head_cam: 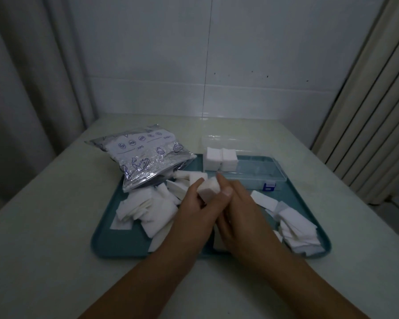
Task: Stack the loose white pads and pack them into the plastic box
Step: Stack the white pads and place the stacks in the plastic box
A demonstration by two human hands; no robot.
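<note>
White, soft, square pads (148, 210) are lying loose in a messy overlapping heap at centre-left of the frame, flat and thin with fuzzy cottony edges, sitting on the teal tray (115, 245). Tray is smooth plastic, rounded corners, raised rim, resting on a pale matte tabletop (44, 226). Above the heap, upper left of the tray, a crinkly shiny zip bag (145, 157) is lying tilted, part on the tray and part on the table, printed with dark line drawings and holding more white pads inside.

Centre of the frame: left hand (194, 212) and right hand (237, 210) are meeting over the tray, both curling fingers round a small neat stack of pads (207, 188), thick block shape, squared sides, left thumb on its near-left face and right thumb against its right side. Both forearms are bare, coming up from the bottom edge.

Just above the hands, right of centre, the clear plastic box (258, 173) is sitting open on the far edge of the tray, long rectangle, hard glossy walls, blue latch at its front. Two tidy stacks (220, 158) are standing side by side in its left end.

Lower right of the tray: another loose pile (297, 233) is fanning out, same thin white squares.
</note>
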